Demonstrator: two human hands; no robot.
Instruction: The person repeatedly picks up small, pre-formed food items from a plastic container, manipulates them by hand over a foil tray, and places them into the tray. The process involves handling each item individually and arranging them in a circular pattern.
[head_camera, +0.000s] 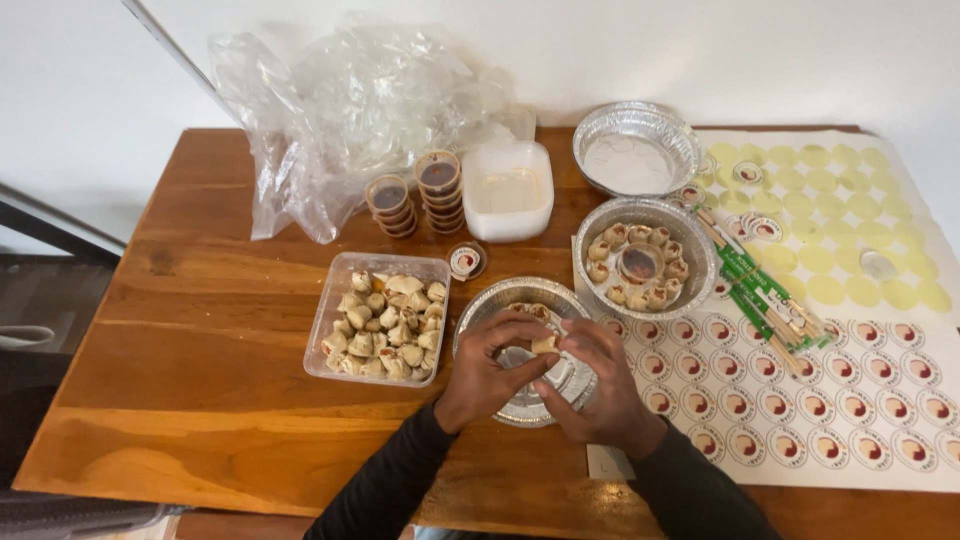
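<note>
Both hands meet over a foil pan (480, 310) near the table's (200, 390) front edge. The left hand (484, 372) and right hand (600, 385) pinch one dumpling (544, 344) between their fingertips, holding it just above the pan's floor. A few dumplings already lie along the far rim.

The grip is light and shared, so the dumpling could slip and land off its row, or be squashed if the fingers press too hard. The pan is thin; a nudge from a wrist might slide it toward the edge or onto the sticker sheet (850, 400). The tub (378, 318) of dumplings sits just left, where a sleeve could catch it.
</note>
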